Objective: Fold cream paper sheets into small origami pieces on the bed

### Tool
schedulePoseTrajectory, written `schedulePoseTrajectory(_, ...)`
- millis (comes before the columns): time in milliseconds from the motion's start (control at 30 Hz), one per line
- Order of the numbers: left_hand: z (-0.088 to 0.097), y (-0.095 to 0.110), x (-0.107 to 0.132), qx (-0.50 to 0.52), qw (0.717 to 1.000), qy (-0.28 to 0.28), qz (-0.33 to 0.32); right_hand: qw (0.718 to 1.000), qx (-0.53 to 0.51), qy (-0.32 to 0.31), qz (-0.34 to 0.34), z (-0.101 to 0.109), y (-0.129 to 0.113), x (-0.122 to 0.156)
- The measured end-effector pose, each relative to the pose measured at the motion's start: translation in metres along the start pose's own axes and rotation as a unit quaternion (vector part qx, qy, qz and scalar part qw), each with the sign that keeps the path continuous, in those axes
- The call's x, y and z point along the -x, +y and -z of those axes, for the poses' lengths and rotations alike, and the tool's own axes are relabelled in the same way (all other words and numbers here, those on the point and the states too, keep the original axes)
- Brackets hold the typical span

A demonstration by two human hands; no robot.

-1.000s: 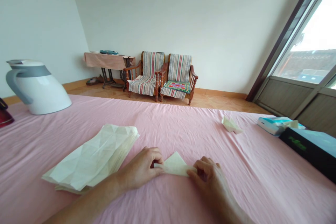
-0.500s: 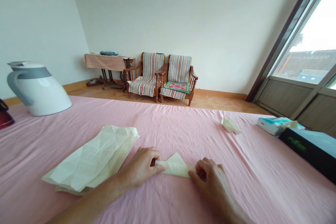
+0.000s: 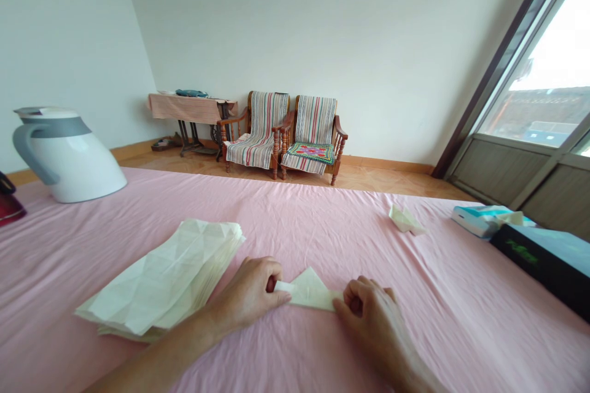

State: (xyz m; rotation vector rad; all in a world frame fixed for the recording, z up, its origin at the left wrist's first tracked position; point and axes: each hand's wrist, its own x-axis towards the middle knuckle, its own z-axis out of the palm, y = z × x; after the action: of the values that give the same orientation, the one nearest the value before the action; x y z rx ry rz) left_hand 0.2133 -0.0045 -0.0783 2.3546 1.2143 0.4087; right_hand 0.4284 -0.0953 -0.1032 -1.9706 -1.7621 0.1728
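A small piece of pale folded paper (image 3: 311, 291) lies low over the pink cloth, its point facing away from me. My left hand (image 3: 253, 288) pinches its left end between thumb and curled fingers. At the opposite end, my right hand (image 3: 369, 313) is closed in the same way on the paper's right tip. Left of my left hand rests a thick stack of creased pale paper sheets (image 3: 161, 276). Farther back on the right sits a folded paper shape (image 3: 405, 220), touched by neither hand.
The pink cloth (image 3: 295, 215) covers the table. A white and grey jug (image 3: 83, 159) stands at left, beside a dark red object (image 3: 9, 206). On the right are a tissue pack (image 3: 479, 221) and a black box (image 3: 544, 264). Two wooden armchairs (image 3: 308, 129) stand beyond.
Both hands keep their hold and have hardly moved. The paper between them has shifted very slightly; everything else looks the same.
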Motion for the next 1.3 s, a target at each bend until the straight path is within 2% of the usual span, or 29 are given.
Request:
schedulePoseTrajectory(167,-0.001,0.005,0.003,0.0,1.0,0.022,0.012,1.0,0.006,-0.009,-0.02,0.0,0.002,-0.003)
schedulePoseTrajectory(233,-0.001,0.008,0.006,-0.004,0.999,0.043,-0.001,1.0,0.004,-0.015,-0.024,0.001,0.003,-0.004)
schedulePoseTrajectory(333,-0.003,0.012,0.011,-0.032,0.992,0.077,-0.091,1.0,-0.001,-0.016,-0.027,0.002,0.003,-0.003)
schedulePoseTrajectory(467,-0.004,0.017,0.015,-0.083,0.972,0.015,-0.22,1.0,-0.007,-0.009,-0.028,0.004,0.002,-0.004)
schedulePoseTrajectory(567,-0.002,0.019,0.017,-0.151,0.952,-0.018,-0.264,1.0,-0.011,-0.011,-0.027,0.004,0.003,-0.005)
schedulePoseTrajectory(733,-0.001,0.019,0.019,-0.242,0.911,0.012,-0.333,0.999,-0.031,-0.018,-0.021,0.004,0.004,-0.005)
schedulePoseTrajectory(867,-0.003,0.02,0.02,-0.266,0.901,0.024,-0.342,0.999,-0.029,-0.013,-0.019,0.004,0.004,-0.006)
schedulePoseTrajectory(1100,-0.003,0.026,0.021,-0.274,0.909,0.001,-0.314,1.0,-0.011,-0.019,-0.011,0.004,0.004,-0.006)
schedulePoseTrajectory(1300,-0.008,0.02,0.019,-0.263,0.91,0.016,-0.321,1.0,0.009,-0.004,-0.002,0.004,0.007,-0.005)
